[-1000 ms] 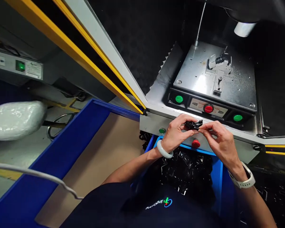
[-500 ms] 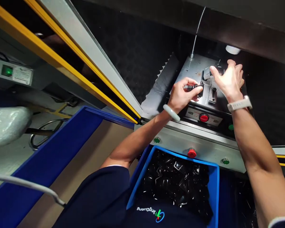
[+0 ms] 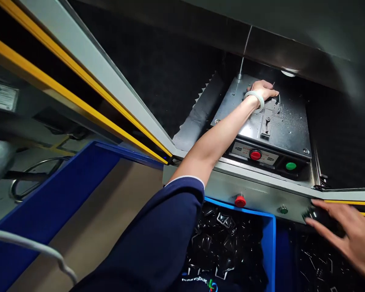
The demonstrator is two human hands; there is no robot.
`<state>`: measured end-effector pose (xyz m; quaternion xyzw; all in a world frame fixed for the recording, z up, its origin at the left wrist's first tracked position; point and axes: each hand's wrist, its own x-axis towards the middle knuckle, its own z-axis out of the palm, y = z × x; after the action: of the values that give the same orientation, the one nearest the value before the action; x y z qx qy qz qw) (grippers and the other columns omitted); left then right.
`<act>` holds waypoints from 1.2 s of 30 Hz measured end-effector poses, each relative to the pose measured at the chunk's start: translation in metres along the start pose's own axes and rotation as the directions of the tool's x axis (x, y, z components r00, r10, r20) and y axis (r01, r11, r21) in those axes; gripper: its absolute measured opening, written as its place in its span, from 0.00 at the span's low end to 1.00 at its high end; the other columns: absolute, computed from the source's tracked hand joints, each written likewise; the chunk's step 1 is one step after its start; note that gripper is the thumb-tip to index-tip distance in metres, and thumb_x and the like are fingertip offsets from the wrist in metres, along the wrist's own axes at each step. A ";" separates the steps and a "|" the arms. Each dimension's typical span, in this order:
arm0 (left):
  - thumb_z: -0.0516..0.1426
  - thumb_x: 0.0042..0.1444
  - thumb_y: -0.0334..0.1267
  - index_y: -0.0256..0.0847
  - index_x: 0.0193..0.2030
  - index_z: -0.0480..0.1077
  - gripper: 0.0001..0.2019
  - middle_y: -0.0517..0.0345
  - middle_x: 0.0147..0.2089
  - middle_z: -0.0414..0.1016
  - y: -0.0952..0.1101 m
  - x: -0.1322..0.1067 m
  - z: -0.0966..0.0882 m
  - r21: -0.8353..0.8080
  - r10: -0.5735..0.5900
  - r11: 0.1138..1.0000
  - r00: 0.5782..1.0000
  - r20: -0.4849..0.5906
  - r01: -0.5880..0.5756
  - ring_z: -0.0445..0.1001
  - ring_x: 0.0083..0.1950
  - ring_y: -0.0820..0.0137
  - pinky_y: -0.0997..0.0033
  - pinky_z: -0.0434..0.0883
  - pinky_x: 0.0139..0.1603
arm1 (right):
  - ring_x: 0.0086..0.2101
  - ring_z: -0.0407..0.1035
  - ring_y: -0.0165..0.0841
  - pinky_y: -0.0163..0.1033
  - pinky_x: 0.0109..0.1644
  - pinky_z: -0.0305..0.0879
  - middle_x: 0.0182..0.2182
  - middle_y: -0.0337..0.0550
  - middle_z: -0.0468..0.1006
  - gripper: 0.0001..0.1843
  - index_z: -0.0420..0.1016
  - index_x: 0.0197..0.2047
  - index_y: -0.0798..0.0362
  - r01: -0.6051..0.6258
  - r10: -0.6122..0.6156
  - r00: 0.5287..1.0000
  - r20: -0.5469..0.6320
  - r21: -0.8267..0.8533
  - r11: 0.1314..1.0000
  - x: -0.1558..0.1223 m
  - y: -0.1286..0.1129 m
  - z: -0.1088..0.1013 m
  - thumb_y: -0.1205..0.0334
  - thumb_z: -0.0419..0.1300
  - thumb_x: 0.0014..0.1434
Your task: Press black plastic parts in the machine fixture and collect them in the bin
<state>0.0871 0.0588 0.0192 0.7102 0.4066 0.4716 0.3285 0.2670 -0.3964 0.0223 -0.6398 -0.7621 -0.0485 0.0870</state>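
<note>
My left hand (image 3: 262,88), with a pale bracelet at the wrist, reaches over the back of a metal fixture plate (image 3: 287,129). Its fingers curl down at the small clamp area there, and what they grip is hidden under them. In front of it, a slotted metal block (image 3: 266,125) is fixed on the wet-looking plate. Low on the right, my right hand (image 3: 349,231) is smeared by motion. Between its thumb and fingers shows a glossy black part (image 3: 320,215), just in front of the machine's front panel.
A blue bin (image 3: 270,247) full of glossy black parts stands below the panel; more black parts (image 3: 316,259) lie to its right. Red buttons (image 3: 240,200) and green buttons (image 3: 290,166) sit along the front. A yellow-edged frame (image 3: 79,87) slants at the left.
My left hand has moved deeper, from the plate's front to the clamp area. My right hand has left the fixture and come down to the right, now with a black part. The view has shifted slightly.
</note>
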 end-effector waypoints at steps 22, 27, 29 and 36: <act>0.69 0.57 0.37 0.51 0.55 0.83 0.18 0.51 0.62 0.68 -0.068 -0.374 -0.212 0.370 -0.269 0.918 0.906 0.326 0.140 0.72 0.39 0.69 0.58 0.77 0.52 | 0.38 0.76 0.39 0.46 0.44 0.69 0.41 0.46 0.81 0.15 0.73 0.44 0.49 -0.403 0.356 0.912 0.203 0.282 0.871 -0.013 -0.018 0.114 0.46 0.55 0.71; 0.67 0.57 0.34 0.48 0.53 0.82 0.16 0.52 0.65 0.66 -0.066 -0.386 -0.193 0.430 -0.266 0.884 0.953 0.146 0.181 0.72 0.42 0.68 0.55 0.75 0.58 | 0.45 0.72 0.45 0.47 0.43 0.64 0.43 0.50 0.80 0.11 0.74 0.46 0.49 -0.383 0.377 0.923 0.083 0.092 0.919 -0.011 -0.037 0.115 0.55 0.52 0.73; 0.68 0.58 0.38 0.47 0.56 0.79 0.19 0.50 0.69 0.62 -0.069 -0.403 -0.193 0.432 -0.269 0.869 0.963 0.007 0.239 0.73 0.49 0.65 0.56 0.76 0.59 | 0.46 0.71 0.47 0.48 0.44 0.65 0.45 0.52 0.80 0.13 0.75 0.50 0.50 -0.342 0.339 0.939 0.050 0.062 0.938 -0.014 -0.055 0.114 0.54 0.52 0.75; 0.61 0.61 0.46 0.38 0.50 0.71 0.16 0.44 0.54 0.69 -0.115 -0.519 -0.255 0.613 -0.809 0.373 0.567 -0.152 0.697 0.76 0.47 0.58 0.58 0.75 0.53 | 0.45 0.74 0.41 0.46 0.46 0.75 0.45 0.46 0.80 0.14 0.78 0.55 0.47 -0.013 -0.140 0.940 0.311 0.442 0.897 -0.042 -0.157 0.149 0.51 0.60 0.73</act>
<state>-0.2996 -0.3281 -0.2011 0.5469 0.7834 0.0450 0.2919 0.1090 -0.4373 -0.1259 -0.5768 -0.7778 0.2304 0.0960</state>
